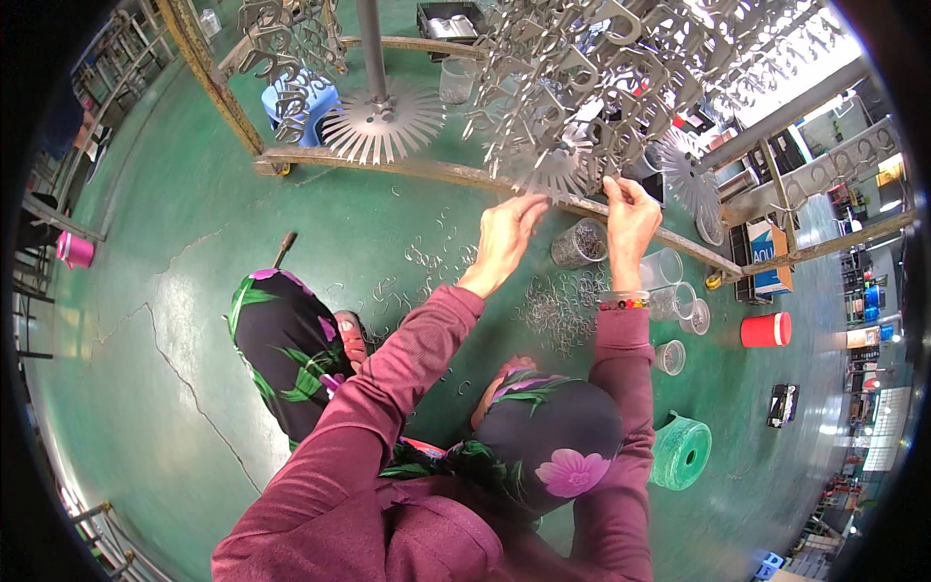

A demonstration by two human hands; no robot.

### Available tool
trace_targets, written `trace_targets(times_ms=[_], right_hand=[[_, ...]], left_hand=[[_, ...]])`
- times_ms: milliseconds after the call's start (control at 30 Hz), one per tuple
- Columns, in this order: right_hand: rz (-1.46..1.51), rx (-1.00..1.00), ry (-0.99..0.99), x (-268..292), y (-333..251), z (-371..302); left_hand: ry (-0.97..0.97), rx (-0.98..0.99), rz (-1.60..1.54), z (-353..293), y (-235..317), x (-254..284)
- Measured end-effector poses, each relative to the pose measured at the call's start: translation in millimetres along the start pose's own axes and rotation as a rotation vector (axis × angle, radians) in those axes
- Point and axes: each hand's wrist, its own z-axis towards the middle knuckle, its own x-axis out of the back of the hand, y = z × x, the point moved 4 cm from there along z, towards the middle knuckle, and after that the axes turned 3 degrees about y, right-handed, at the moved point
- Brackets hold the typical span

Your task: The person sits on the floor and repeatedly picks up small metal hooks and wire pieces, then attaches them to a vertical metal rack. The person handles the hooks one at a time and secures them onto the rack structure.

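Observation:
Both hands are raised to a slotted metal disc [555, 177] below a dense hanging cluster of silver hook-shaped metal parts [611, 82]. My left hand [506, 241] has its fingers pinched together at the disc's near left edge; what they hold is too small to tell. On the right, my right hand [631, 221] pinches thumb to fingers beside the lowest hanging parts, its contents hidden. Between the hands stands a clear plastic cup [580, 242] of small metal pieces. Loose small curved pieces [555, 315] are scattered on the green floor under my arms.
A worn metal frame rail [441, 173] crosses ahead, with another slotted disc [383, 124] at left and one [690, 173] at right. Clear cups [667, 303] stand right of my wrist. Farther right are a green twine roll [681, 454] and a red container [766, 330].

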Motion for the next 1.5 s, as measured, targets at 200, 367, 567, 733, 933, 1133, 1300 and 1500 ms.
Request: trace_targets(times_ms=[200, 367, 567, 733, 933, 1133, 1300, 1500], right_hand=[[0.016, -0.08, -0.065, 1, 7, 2], [-0.02, 0.031, -0.072, 6, 0, -1], [-0.081, 0.049, -0.106, 1, 9, 11], [-0.076, 0.044, -0.118, -15, -16, 5], [-0.061, 0.232, -0.061, -12, 22, 19], [-0.006, 0.251, -0.077, -20, -1, 8], [0.002, 0.218, -0.083, -19, 14, 13], [0.011, 0.227, -0.072, -20, 12, 16]], left_hand=[[-0.08, 0.086, 0.054, -21, -19, 19], [-0.116, 0.123, 0.018, -27, -13, 22], [-0.137, 0.019, 0.044, -31, -8, 13], [-0.051, -0.213, 0.238, -53, -11, 36], [0.174, -0.077, 0.144, -48, 15, 94], [0.861, -0.302, 0.189, -7, 30, 238], [0.994, -0.438, 0.468, 66, 111, 332], [0.39, -0.052, 0.602, 144, 147, 349]])
